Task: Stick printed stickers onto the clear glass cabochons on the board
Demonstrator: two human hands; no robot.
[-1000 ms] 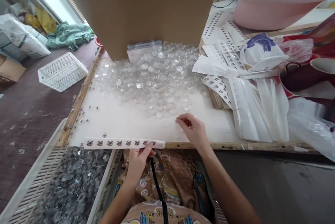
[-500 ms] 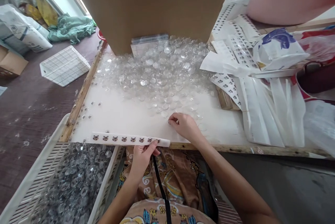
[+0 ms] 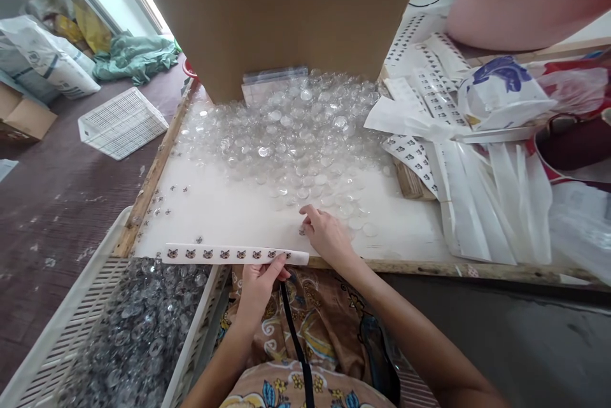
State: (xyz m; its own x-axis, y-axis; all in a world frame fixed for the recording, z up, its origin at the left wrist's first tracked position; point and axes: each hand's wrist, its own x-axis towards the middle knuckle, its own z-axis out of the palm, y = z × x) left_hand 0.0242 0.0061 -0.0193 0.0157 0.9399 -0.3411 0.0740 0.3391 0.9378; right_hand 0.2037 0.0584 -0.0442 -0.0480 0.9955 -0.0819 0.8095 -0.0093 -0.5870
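In the head view, the person's left hand (image 3: 258, 287) is at the front edge of the worktop (image 3: 229, 211), thumb on top and fingers underneath, pinching a white strip (image 3: 203, 254) near its right end. The strip lies along that edge, reaching out to the left, and bears a single row of small printed cat faces; the thumb is right beside the last of them.

The right hand (image 3: 329, 237) is over the worktop, to the right of and farther in than the left, with its fingers bent and the index finger reaching forward. A small cat-face piece (image 3: 301, 230) shows at the fingertips, but it is too small and blurred to tell whether they pinch it or merely touch it.

Just beyond this hand begins a broad heap of clear discs (image 3: 296, 125), thinning toward the person and banked at the back against a cardboard box (image 3: 286, 20). Loose cat-face pieces (image 3: 186, 189) are scattered by the left wooden edging (image 3: 160, 166).

To the right, printed sheets (image 3: 411, 154) and pale backing strips (image 3: 470, 198) lie in a jumble around a wooden block (image 3: 408, 180), with a pink basin (image 3: 515, 20) behind. Below the worktop's left corner, a slotted crate (image 3: 88, 307) holds a mass of glossy clear pieces (image 3: 143, 331).
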